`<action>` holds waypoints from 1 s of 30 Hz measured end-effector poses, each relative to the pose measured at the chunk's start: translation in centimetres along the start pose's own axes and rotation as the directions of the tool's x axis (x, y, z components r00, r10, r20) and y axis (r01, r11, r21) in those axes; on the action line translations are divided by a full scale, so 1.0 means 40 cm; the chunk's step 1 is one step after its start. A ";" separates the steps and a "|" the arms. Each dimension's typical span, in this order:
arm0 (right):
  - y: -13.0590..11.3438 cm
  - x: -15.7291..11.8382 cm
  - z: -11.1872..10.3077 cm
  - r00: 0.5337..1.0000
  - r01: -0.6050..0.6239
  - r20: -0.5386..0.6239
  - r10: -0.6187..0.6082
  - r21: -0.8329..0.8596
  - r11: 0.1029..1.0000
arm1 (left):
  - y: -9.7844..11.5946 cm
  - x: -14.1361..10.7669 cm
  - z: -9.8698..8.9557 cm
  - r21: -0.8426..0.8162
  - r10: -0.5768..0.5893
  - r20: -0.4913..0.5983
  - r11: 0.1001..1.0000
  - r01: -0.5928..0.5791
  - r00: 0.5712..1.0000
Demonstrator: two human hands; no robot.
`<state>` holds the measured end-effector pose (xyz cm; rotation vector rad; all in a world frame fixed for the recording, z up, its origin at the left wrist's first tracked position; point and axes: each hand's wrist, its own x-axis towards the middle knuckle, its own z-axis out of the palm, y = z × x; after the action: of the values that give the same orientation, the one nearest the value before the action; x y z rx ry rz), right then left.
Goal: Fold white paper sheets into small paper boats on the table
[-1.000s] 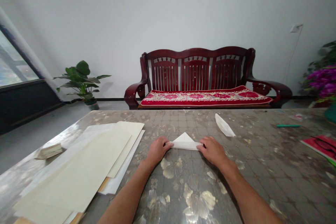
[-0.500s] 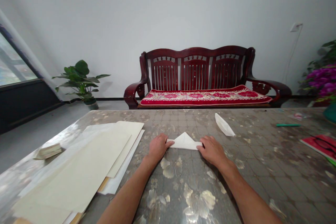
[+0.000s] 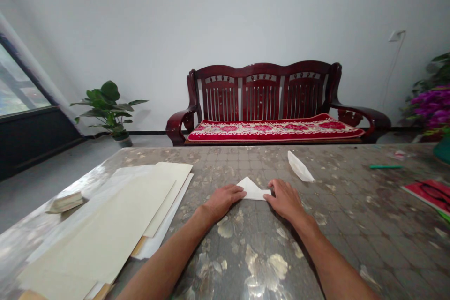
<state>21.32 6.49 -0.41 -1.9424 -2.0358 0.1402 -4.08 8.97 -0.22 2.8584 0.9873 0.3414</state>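
A small white sheet of folded paper (image 3: 255, 192) lies on the table in front of me, a flat strip with a triangular peak on its far side. My left hand (image 3: 227, 199) covers its left end, fingers together and pressed on the paper beside the peak. At the right end, my right hand (image 3: 285, 199) has its thumb against the strip's near edge, with the index finger held apart from the thumb and the paper's corner showing between them. Beyond my right hand lies a white folded paper boat shape (image 3: 300, 167), untouched.
Large cream paper sheets (image 3: 105, 215) are spread at the left, with a small paper stack (image 3: 65, 202) beside them. On the right lie a green pen (image 3: 386, 167) and a red book (image 3: 423, 193) with glasses (image 3: 436, 193) on it. A wooden bench (image 3: 262, 98) stands behind the table.
My left hand has slid right from the paper's left tip to beside the peak, now covering that end. My right hand's fingers have loosened and lifted a little from the right end.
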 end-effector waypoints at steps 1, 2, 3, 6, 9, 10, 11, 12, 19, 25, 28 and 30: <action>0.002 0.000 0.003 1.000 0.003 -0.011 -0.003 0.001 1.000 | 0.003 -0.002 0.003 -0.022 0.011 0.025 1.000 -0.010 1.000; 0.003 -0.001 0.005 0.999 0.009 -0.031 -0.009 -0.002 1.000 | 0.009 -0.006 0.006 -0.028 -0.002 0.031 1.000 0.003 1.000; 0.003 -0.002 0.006 0.998 0.021 -0.059 -0.022 -0.011 1.000 | 0.018 -0.011 0.010 -0.026 -0.021 0.029 0.999 0.022 0.999; -0.016 -0.011 0.012 0.978 0.136 -0.156 -0.142 -0.045 0.990 | 0.052 -0.025 0.019 0.006 -0.070 0.023 0.998 0.070 0.997; -0.062 -0.028 0.033 0.932 0.319 -0.181 -0.315 -0.007 0.948 | 0.077 -0.034 0.029 0.056 -0.150 0.038 0.987 0.148 0.988; -0.079 -0.035 0.044 0.920 0.365 -0.164 -0.356 0.026 0.931 | 0.080 -0.036 0.033 0.066 -0.171 0.036 0.984 0.169 0.985; -0.096 -0.043 0.056 0.912 0.399 -0.131 -0.390 0.058 0.915 | 0.080 -0.037 0.036 0.070 -0.181 0.033 0.981 0.179 0.983; -0.110 -0.051 0.067 0.907 0.419 -0.090 -0.412 0.084 0.904 | 0.078 -0.038 0.040 0.070 -0.181 0.030 0.981 0.179 0.983; -0.125 -0.077 0.072 0.908 0.384 0.163 -0.387 0.052 0.922 | 0.059 -0.051 0.056 0.113 -0.158 0.015 0.981 0.155 0.987; -0.111 -0.070 0.025 0.907 0.318 0.285 -0.310 0.019 0.948 | 0.050 -0.077 0.044 0.162 -0.177 -0.015 0.971 0.177 0.984; -0.101 -0.065 0.012 0.916 0.260 0.320 -0.242 -0.014 0.966 | 0.036 -0.097 0.035 0.177 -0.193 -0.019 0.965 0.194 0.981; -0.092 -0.061 0.008 0.918 0.246 0.326 -0.225 -0.025 0.969 | 0.025 -0.112 0.031 0.187 -0.204 -0.025 0.961 0.205 0.979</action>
<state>17.76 3.88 -0.05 -1.7849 -2.4971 0.3580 -6.61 5.38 -2.06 2.8808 1.3714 0.2488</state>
